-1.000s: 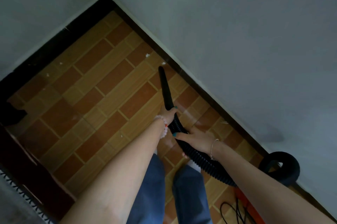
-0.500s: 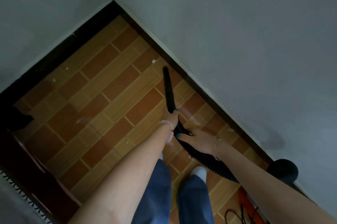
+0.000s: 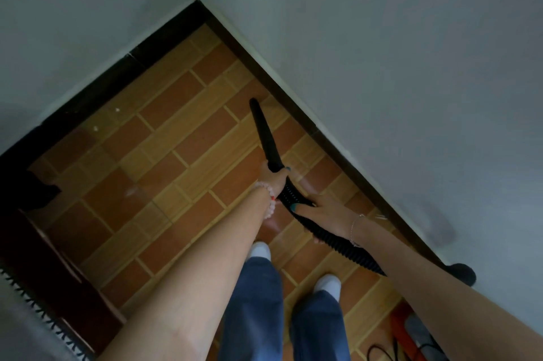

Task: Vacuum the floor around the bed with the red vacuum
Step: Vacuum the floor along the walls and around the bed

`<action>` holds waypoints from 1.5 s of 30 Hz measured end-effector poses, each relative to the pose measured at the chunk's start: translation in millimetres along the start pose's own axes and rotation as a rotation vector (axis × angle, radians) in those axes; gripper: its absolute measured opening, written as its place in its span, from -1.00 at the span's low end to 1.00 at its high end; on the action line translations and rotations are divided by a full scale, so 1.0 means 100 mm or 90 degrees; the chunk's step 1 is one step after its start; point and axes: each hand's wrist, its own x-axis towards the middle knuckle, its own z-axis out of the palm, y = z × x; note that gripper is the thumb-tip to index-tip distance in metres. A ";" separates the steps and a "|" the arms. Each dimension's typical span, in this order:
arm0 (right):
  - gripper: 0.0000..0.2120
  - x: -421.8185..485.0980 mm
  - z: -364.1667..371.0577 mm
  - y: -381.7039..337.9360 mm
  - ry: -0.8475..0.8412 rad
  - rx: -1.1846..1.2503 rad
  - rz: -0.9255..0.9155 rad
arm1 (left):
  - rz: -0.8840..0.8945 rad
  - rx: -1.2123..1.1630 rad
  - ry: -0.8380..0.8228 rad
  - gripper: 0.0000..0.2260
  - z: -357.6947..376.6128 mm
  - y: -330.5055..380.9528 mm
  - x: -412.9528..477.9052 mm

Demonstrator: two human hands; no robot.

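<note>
Head camera: left hand (image 3: 274, 177) grips the base of the black tapered plastic nozzle (image 3: 264, 134), right hand (image 3: 326, 215) grips the black ribbed hose (image 3: 338, 240) just behind it, tip low over the brown tiled floor (image 3: 176, 155). The red vacuum body (image 3: 396, 321) and its black cord (image 3: 382, 352) lie by the feet (image 3: 327, 284); a backward step could snag them.
</note>
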 end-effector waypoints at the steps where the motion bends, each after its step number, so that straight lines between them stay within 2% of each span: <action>1: -0.59 -0.02 0.02 -0.01 -0.013 -0.012 -0.001 | -0.028 -0.036 -0.002 -0.43 -0.01 -0.02 0.00; 3: -0.57 -0.06 0.07 -0.02 -0.042 -0.037 -0.005 | -0.098 -0.092 0.005 -0.36 -0.09 -0.10 -0.01; 6: -0.50 -0.11 0.10 0.00 -0.071 -0.065 -0.010 | -0.139 -0.180 0.009 -0.39 -0.24 -0.26 -0.02; 11: -0.63 -0.19 0.21 0.08 -0.138 -0.135 0.030 | -0.187 -0.308 0.038 -0.52 -0.48 -0.71 -0.14; 16: -0.65 -0.25 0.50 0.12 -0.203 -0.272 0.048 | -0.190 -0.303 0.103 -0.74 -0.52 -1.15 -0.32; 18: -0.71 -0.28 0.64 0.17 -0.204 -0.310 0.039 | -0.193 -0.309 0.109 -0.77 -0.48 -1.31 -0.39; 23: -0.74 -0.34 0.87 0.36 -0.190 -0.378 0.004 | -0.227 -0.358 0.067 -0.53 -0.29 -1.65 -0.61; 30: -0.71 -0.39 1.00 0.56 -0.231 -0.544 0.020 | -0.248 -0.399 0.058 -0.52 -0.16 -1.94 -0.91; 34: -0.71 -0.38 1.09 0.51 -0.243 -0.539 0.025 | -0.284 -0.452 0.057 -0.72 -0.28 -2.03 -0.92; 37: -0.81 -0.30 1.19 0.43 -0.248 -0.521 0.010 | -0.276 -0.458 0.064 -0.70 -0.46 -2.03 -0.88; 39: -0.77 -0.22 1.28 0.35 -0.253 -0.494 0.008 | -0.257 -0.430 0.081 -0.66 -0.60 -1.99 -0.83; 42: -0.61 -0.12 1.42 0.19 -0.242 -0.462 0.018 | -0.249 -0.404 0.099 -0.67 -0.84 -1.93 -0.75; 45: -0.65 0.00 1.57 0.01 -0.215 -0.433 0.043 | -0.240 -0.353 0.116 -0.68 -1.13 -1.84 -0.63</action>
